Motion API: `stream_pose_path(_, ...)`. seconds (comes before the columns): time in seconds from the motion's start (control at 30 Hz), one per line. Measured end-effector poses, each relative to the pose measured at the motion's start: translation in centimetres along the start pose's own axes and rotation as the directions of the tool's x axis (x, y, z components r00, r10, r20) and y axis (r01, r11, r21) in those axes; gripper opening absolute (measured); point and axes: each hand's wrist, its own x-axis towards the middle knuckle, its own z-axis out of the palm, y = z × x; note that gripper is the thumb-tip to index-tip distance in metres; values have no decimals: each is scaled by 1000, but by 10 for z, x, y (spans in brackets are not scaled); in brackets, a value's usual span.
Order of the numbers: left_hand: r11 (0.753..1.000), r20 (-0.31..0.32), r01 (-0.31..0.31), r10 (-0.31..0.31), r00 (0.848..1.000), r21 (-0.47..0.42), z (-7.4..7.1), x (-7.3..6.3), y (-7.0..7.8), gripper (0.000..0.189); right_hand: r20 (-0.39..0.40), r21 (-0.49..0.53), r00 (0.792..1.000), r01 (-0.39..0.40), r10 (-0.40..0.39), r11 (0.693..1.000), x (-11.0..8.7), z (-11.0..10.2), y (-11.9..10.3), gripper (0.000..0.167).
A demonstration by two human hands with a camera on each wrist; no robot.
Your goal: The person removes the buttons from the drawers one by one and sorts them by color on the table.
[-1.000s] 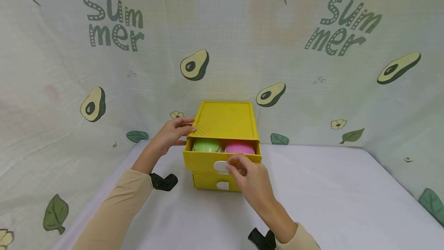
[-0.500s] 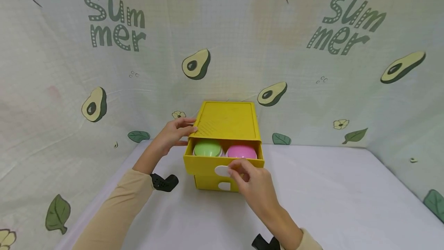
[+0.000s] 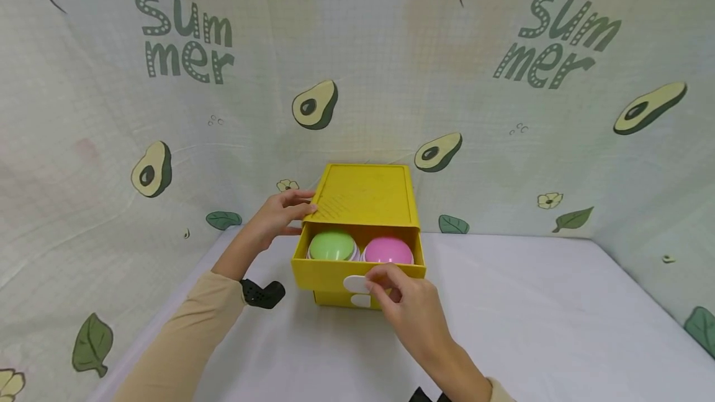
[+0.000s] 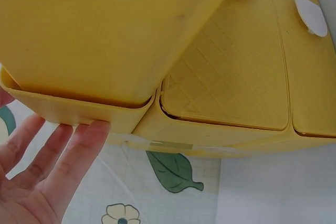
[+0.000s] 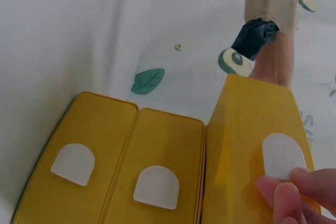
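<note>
A yellow drawer unit (image 3: 365, 194) stands on the table with its top drawer (image 3: 318, 275) pulled partway out. Inside that drawer sit a green round-topped thing (image 3: 332, 245) and a pink one (image 3: 388, 249), side by side with pale rims. My right hand (image 3: 410, 296) pinches the drawer's white handle (image 5: 282, 153) between thumb and fingers. On the far left side of the unit rests my left hand (image 3: 276, 214). Its extended fingers (image 4: 79, 156) touch the yellow side wall in the left wrist view.
Below the pulled-out drawer are two closed drawers (image 5: 168, 145), each with a white handle. A white cloth (image 3: 503, 315) covers the table. Behind the unit hangs a printed curtain (image 3: 368, 48) with avocados and leaves.
My right hand has drawn the top drawer further out toward me, showing more of the green and pink things. My left hand has stayed at the unit's side.
</note>
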Motion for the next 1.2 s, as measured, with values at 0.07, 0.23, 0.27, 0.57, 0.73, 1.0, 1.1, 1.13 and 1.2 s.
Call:
stream_pose_path(0.07,1000,2,-1,1,1000,0,0,0,0,51,2,1,1000,3,-3,1000,-2,0,-1,18)
stream_pose_path(0.23,1000,9,-11,11,1000,3,0,0,0,51,5,3,1000,6,-6,1000,-6,-3,-5,19)
stream_pose_path(0.27,1000,10,-11,11,1000,3,0,0,0,51,7,1,1000,5,-5,1000,-7,-3,-5,19)
stream_pose_path(0.57,1000,8,-1,0,1000,8,1,2,1,51,12,-15,1000,-15,15,1000,-11,-7,-10,19)
stream_pose_path(0.73,1000,0,3,-3,1000,15,0,2,0,52,-5,-11,999,38,-38,999,-14,-7,-11,21)
stream_pose_path(1.0,1000,2,-7,7,1000,19,-1,2,0,52,-2,-17,999,50,-50,999,-16,-8,-13,21)
stream_pose_path(1.1,1000,4,-7,7,1000,19,0,2,-1,52,10,-14,999,53,-53,999,-17,-10,-13,20)
stream_pose_path(1.13,1000,5,-8,8,1000,18,0,2,-1,52,13,-12,998,58,-58,998,-17,-11,-13,21)
stream_pose_path(1.2,1000,4,-8,8,1000,18,0,2,-1,52,26,-1,998,65,-64,998,-17,-14,-12,20)
